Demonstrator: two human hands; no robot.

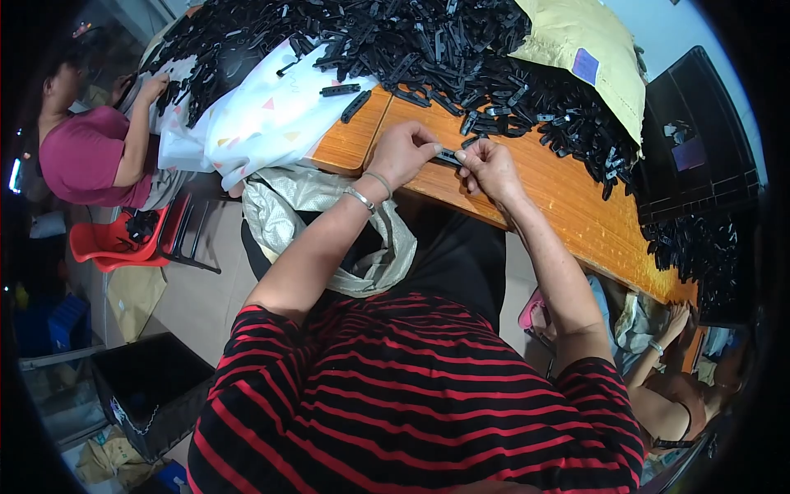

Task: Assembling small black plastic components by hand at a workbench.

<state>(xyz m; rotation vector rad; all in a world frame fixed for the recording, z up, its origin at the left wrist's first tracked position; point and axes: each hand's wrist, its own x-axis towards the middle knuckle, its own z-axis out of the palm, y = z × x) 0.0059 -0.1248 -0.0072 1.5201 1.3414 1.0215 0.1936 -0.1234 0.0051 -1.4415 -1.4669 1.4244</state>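
Between my two hands, just above the table's near edge, is a small, narrow black plastic piece (448, 156). My left hand (403, 155) pinches its left end with thumb and fingertips. At the other end, the fingers of my right hand (489, 169) are closed on the same piece. What exact kind of part it is, I cannot tell. Beyond my hands a big heap of similar black plastic pieces (411, 49) covers the far part of the wooden table (568, 210). Two single pieces (340, 90) lie on white plastic sheeting (263, 123) to the left of the heap.
A yellowish paper sack (588, 49) rests on the heap at the right. An open woven sack (329, 198) hangs by my lap. At the left, a person in a maroon top (86, 156) sits near a red chair (123, 243). Another person's hand (676, 321) touches the table's right end.
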